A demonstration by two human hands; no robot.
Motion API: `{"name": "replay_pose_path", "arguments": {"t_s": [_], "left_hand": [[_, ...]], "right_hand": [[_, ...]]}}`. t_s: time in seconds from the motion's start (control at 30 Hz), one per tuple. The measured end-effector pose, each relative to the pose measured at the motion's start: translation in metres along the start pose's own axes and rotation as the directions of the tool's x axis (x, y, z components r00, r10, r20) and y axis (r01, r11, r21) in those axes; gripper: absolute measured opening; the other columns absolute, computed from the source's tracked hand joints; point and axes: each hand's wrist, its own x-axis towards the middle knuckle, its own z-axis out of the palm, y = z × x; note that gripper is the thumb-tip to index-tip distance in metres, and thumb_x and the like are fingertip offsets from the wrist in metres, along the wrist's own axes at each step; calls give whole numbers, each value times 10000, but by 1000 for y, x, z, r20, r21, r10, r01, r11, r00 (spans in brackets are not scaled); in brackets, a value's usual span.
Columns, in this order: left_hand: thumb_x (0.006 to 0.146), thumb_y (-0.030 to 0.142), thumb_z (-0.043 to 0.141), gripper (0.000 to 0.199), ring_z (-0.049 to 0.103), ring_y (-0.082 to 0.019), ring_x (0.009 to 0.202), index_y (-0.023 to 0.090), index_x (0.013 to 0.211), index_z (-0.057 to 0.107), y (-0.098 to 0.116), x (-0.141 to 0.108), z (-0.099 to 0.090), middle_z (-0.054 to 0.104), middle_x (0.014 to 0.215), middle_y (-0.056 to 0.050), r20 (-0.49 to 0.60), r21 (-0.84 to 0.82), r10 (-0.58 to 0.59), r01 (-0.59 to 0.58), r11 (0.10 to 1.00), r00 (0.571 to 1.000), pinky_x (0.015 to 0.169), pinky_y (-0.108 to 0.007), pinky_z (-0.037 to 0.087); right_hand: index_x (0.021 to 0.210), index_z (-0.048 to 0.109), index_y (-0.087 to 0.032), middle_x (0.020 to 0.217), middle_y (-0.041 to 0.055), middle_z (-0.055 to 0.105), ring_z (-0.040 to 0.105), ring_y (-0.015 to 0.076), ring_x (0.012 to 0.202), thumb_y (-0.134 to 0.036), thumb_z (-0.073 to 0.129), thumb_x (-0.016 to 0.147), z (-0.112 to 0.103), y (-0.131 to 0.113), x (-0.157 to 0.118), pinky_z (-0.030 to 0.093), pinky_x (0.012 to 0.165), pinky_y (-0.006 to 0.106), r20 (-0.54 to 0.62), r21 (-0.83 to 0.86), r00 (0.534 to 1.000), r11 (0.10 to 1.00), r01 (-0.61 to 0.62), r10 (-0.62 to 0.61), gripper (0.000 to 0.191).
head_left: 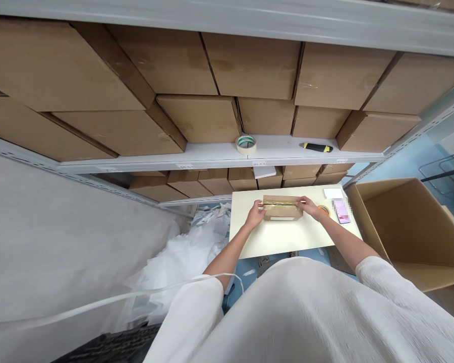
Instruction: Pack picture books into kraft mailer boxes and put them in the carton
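Observation:
A small brown cardboard box (283, 212) lies on the pale yellow tabletop (249, 242), with shiny tape along its top seam and a white label on its near side. At its left end my left hand (254, 215) grips the edge, fingers closed against the cardboard. My right hand (308, 206) is closed on the upper right corner, by the end of the tape. An orange-and-yellow tape roll (324, 209) lies beside my right wrist, partly hidden by it. Farther right is a phone (341, 210) with a pink screen.
Cardboard boxes (249, 65) fill the shelves ahead. A masking tape roll (246, 145) and a black-and-yellow utility knife (317, 147) lie on the shelf (272, 146). A large open carton (408, 227) stands right; white plastic wrap (189, 257) heaps left. A white cable (136, 293) crosses my left arm.

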Motion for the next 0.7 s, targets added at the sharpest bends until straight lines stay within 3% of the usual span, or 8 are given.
{"name": "replay_pose_path", "arguments": {"t_s": [0.1,0.23,0.3,0.4,0.57,0.63,0.7], "left_hand": [[960,273,660,620,729,-273,1183,231,1562,519,2,0,9,605,1542,-163,-35,49,50,-48,998,998,1084,-434,563],[992,232,577,597,495,-318,1546,211,1587,542,8,-8,18,508,1677,-132,-11,189,146,-142,972,989,1272,-440,423],[1023,259,545,596,470,-324,1571,200,1615,519,13,-14,23,500,1692,-126,0,287,118,-113,951,993,1276,-447,422],[1058,305,515,604,566,-330,1494,213,1654,472,19,-21,28,454,1728,-111,-2,436,68,-60,898,998,1203,-442,499],[1061,276,513,600,690,-331,1342,213,1656,477,25,-26,29,431,1736,-134,37,594,73,-80,801,997,1124,-437,556],[1063,274,511,591,645,-355,1399,194,1648,485,25,-25,28,424,1735,-164,44,635,90,-97,766,995,1147,-478,536],[1059,253,504,585,488,-387,1548,181,1640,492,24,-26,29,364,1762,-178,39,684,149,-136,717,988,1227,-553,453]], "right_hand": [[1170,644,-250,1297,95,684,670,267,1116,-446,679,855,5,1,0,585,987,453,-21,15,998,998,-53,54,372],[1177,673,-263,1343,95,667,662,280,1152,-364,669,832,9,3,1,584,1027,483,-94,-69,996,998,-4,-3,359],[1171,683,-263,1297,90,690,672,279,1125,-343,680,826,12,5,2,587,1024,487,-128,-92,991,995,24,-36,354],[1142,693,-251,1266,90,705,682,274,1102,-310,683,819,16,11,4,582,1032,479,-178,-100,979,992,77,-94,328],[1135,696,-250,1242,91,705,681,274,1092,-282,680,814,22,20,6,574,1041,479,-216,-77,964,987,142,-156,323],[1133,692,-253,1249,92,696,677,277,1114,-275,678,810,24,22,6,566,1059,486,-223,-69,960,985,159,-171,323],[1134,687,-252,1255,93,687,672,277,1133,-269,672,812,24,24,6,556,1074,490,-219,-71,957,981,179,-190,323]]}}
